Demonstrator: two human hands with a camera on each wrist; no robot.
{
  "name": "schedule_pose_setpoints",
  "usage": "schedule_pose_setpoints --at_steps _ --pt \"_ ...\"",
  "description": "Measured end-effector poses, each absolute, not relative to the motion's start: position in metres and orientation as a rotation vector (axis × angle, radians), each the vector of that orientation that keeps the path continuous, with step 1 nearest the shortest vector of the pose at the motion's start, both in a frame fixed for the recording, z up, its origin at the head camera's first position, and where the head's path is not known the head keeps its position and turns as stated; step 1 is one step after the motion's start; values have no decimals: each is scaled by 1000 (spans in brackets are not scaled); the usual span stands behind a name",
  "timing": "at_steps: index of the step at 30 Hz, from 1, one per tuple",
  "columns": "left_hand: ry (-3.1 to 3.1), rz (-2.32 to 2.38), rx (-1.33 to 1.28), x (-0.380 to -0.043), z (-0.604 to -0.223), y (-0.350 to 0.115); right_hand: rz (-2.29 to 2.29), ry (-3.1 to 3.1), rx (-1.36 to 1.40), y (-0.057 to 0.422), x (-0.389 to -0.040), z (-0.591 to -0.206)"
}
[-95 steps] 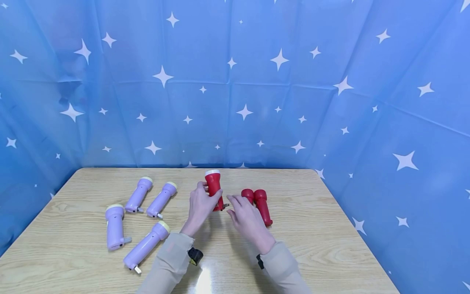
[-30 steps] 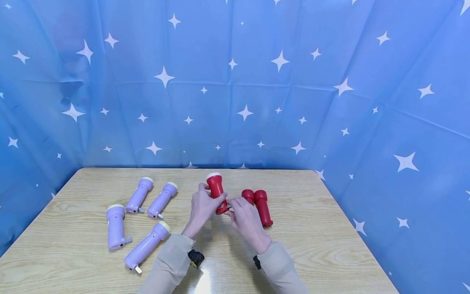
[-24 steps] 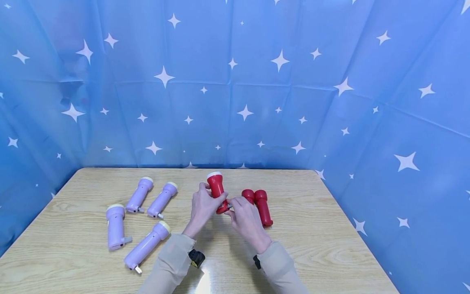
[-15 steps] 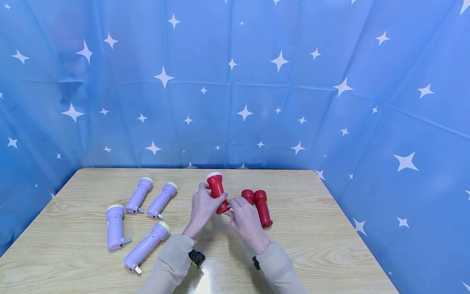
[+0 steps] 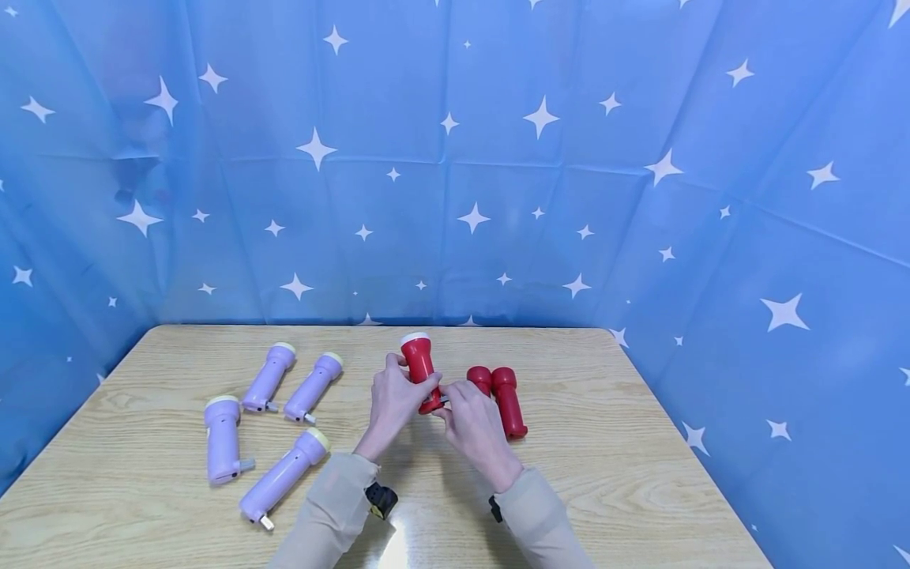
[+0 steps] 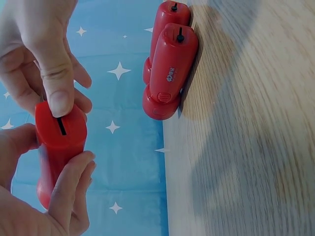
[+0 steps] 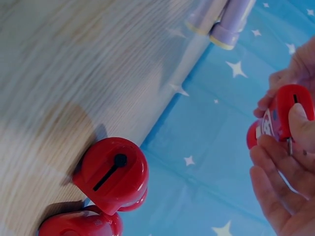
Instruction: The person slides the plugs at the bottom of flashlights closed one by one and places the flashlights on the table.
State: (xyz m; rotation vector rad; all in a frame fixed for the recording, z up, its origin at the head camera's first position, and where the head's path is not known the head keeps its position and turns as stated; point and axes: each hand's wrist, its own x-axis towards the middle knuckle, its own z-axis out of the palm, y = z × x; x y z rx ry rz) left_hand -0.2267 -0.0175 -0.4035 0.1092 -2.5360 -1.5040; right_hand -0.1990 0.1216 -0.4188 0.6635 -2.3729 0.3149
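Note:
Raised over the table is a red flashlight with a white rim at its head, tilted so the head points up and away. My left hand grips its body, thumb on the near side. At the tail, my right hand pinches the flashlight by its plug end. The left wrist view shows the right thumb on the tail face, over one end of a black slot. A metal prong sticks out beside the right fingers in the right wrist view, partly hidden by them.
Two more red flashlights lie side by side just right of my right hand, which partly covers one. Several purple flashlights with fold-out plugs lie on the left of the wooden table. A blue starry curtain hangs behind.
Over three seconds my right hand has moved left onto the flashlight's tail, and the flashlight has shifted slightly right and tilted more. Over the last second almost nothing has moved.

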Motion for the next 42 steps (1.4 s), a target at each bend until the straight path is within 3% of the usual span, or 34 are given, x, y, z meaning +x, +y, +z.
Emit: schedule_pose_setpoints --at_steps 42 --pt "-2521 -1486 130 -227 -404 -13 316 -2379 633 120 -197 -419"
